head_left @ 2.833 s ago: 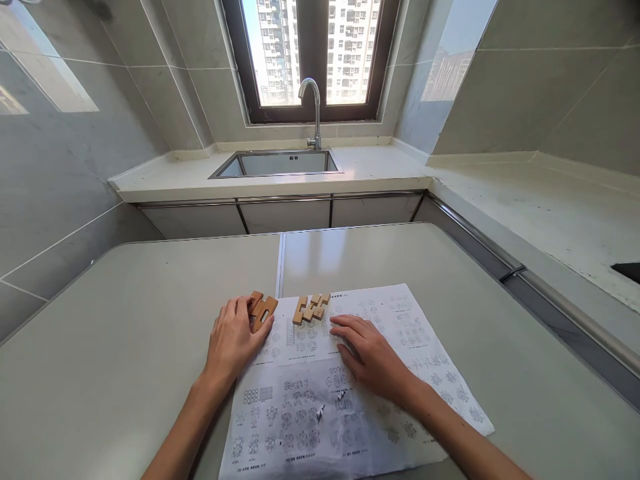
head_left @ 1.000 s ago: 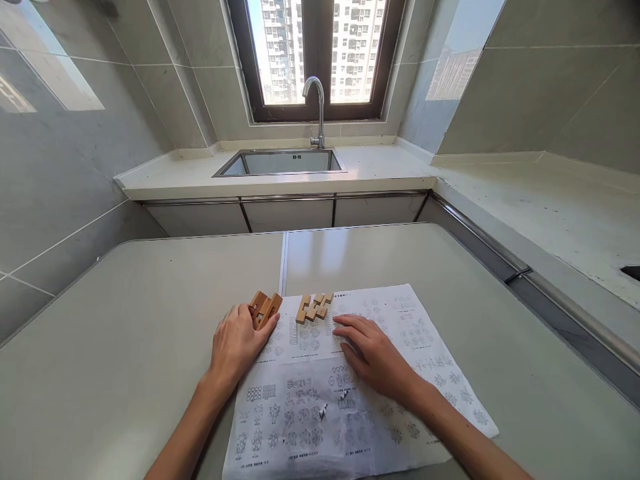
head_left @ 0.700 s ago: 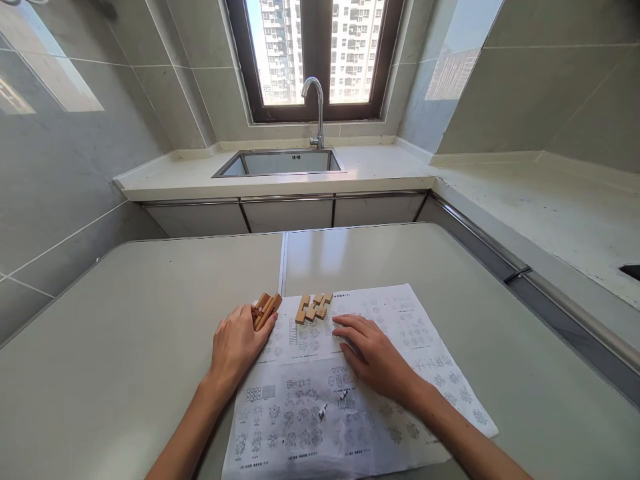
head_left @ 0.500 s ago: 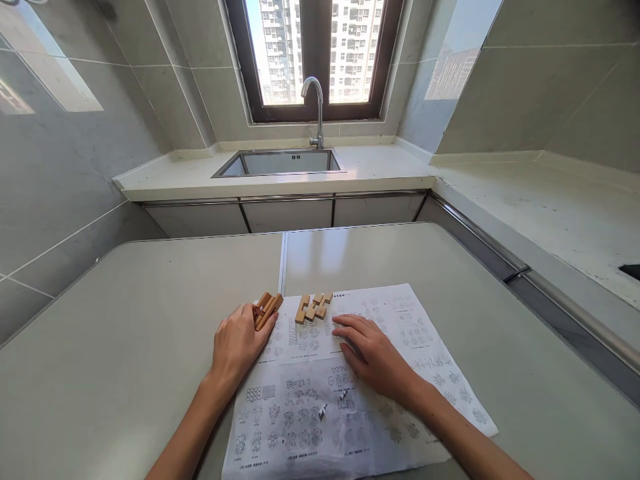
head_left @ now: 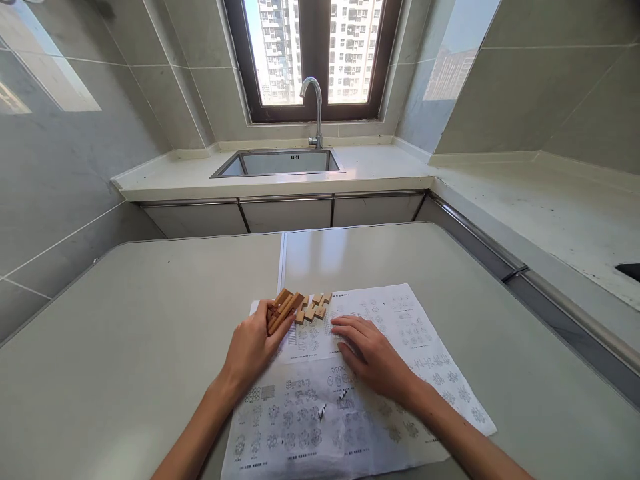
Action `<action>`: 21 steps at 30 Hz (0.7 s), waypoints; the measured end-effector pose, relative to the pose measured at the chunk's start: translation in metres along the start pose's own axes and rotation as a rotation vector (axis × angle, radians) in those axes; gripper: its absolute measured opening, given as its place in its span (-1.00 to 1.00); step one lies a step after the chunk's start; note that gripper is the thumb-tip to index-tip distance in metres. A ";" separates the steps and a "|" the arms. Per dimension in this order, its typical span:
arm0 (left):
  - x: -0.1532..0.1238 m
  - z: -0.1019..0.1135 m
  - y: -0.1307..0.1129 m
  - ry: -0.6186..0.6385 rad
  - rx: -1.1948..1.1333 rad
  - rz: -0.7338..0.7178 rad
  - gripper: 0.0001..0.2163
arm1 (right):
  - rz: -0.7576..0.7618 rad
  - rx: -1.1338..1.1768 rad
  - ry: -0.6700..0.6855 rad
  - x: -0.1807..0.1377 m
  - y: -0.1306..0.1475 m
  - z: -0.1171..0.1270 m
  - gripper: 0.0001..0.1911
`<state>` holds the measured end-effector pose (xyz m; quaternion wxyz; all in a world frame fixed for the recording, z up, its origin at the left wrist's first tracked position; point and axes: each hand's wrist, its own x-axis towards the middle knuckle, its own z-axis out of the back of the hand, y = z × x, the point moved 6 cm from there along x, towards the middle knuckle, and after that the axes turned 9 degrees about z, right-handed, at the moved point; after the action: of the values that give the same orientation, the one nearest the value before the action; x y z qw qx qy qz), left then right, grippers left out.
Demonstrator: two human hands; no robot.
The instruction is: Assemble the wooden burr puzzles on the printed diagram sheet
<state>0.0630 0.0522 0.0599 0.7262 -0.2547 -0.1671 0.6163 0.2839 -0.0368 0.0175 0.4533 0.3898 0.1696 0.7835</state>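
Observation:
My left hand (head_left: 253, 337) is closed round a small bundle of brown wooden puzzle pieces (head_left: 285, 312), held at the top left of the printed sheet (head_left: 300, 367). Right beside that bundle, several lighter notched wooden pieces (head_left: 315, 308) lie on the sheet's upper edge, partly covered by the held ones. My right hand (head_left: 367, 350) rests on the paper just right of the loose pieces, fingers loosely bent and apart, holding nothing. Rows of line diagrams and small text cover the sheet, which has small torn spots near its middle.
A pale table (head_left: 125, 320) with a seam down its middle carries the sheet. Behind it runs a white counter (head_left: 380, 163) with a sink (head_left: 280, 162) and a curved tap (head_left: 319, 110) under a window. Another counter (head_left: 565, 200) stands along the right.
My left hand has moved right with the brown wooden puzzle pieces, and they now overlap the leftmost light piece. My right hand has stayed in place.

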 end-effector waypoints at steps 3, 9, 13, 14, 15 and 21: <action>-0.014 -0.018 -0.016 0.192 -0.187 -0.093 -0.66 | -0.151 0.198 -0.034 0.001 -0.004 0.000 -0.73; -0.034 -0.049 -0.028 0.428 -0.313 -0.115 -0.71 | -0.309 0.617 -0.067 0.003 -0.006 0.002 -0.66; -0.038 -0.058 -0.029 0.480 -0.354 -0.118 -0.71 | -0.286 0.695 0.031 0.004 0.000 -0.001 -0.66; -0.038 -0.059 -0.029 0.486 -0.363 -0.123 -0.71 | -0.286 0.714 0.043 0.003 0.001 -0.002 -0.65; -0.039 -0.060 -0.030 0.489 -0.365 -0.131 -0.71 | -0.291 0.727 0.044 0.002 0.000 -0.003 -0.64; -0.041 -0.065 -0.030 0.429 -0.260 -0.206 -0.75 | -0.316 0.659 0.031 -0.001 -0.003 -0.005 -0.62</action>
<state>0.1155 -0.0019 0.0273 0.7651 -0.4523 -0.1122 0.4443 0.2820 -0.0352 0.0115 0.4161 0.4722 0.4778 0.6129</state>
